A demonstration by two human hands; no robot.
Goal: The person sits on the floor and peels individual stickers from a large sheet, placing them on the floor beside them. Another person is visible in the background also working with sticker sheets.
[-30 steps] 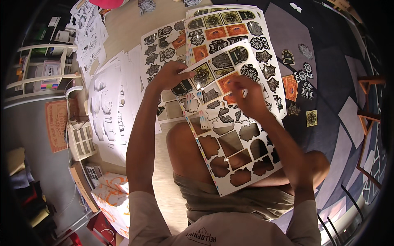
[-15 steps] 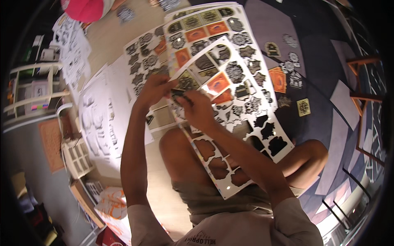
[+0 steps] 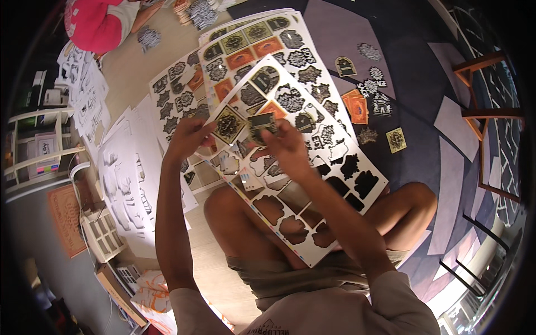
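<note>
A die-cut sheet [image 3: 312,257] with printed shapes and several open holes lies slanted across my crossed legs and over other printed sheets. My left hand [image 3: 192,138] pinches its left edge, beside a square dark-and-gold printed piece [image 3: 229,125]. Above the middle of the sheet, my right hand [image 3: 290,151] holds a dark green arch-shaped cut-out [image 3: 261,127] between thumb and fingers. That cut-out is slightly blurred. Through the holes near the sheet's lower end, my legs show.
Printed sheets [image 3: 304,33] lie stacked beyond. White punched-out sheets [image 3: 125,184] lie at left. On the dark carpet at right are orange cards [image 3: 357,107], a yellow card [image 3: 396,140] and an arch piece [image 3: 345,67]. A person in pink [image 3: 100,28] sits far left; a wooden chair [image 3: 483,113] stands right.
My right hand has moved to the right, and the arch-shaped cut-out now shows raised in its fingers. My hands, close together before, are farther apart. The whole view has shifted slightly.
</note>
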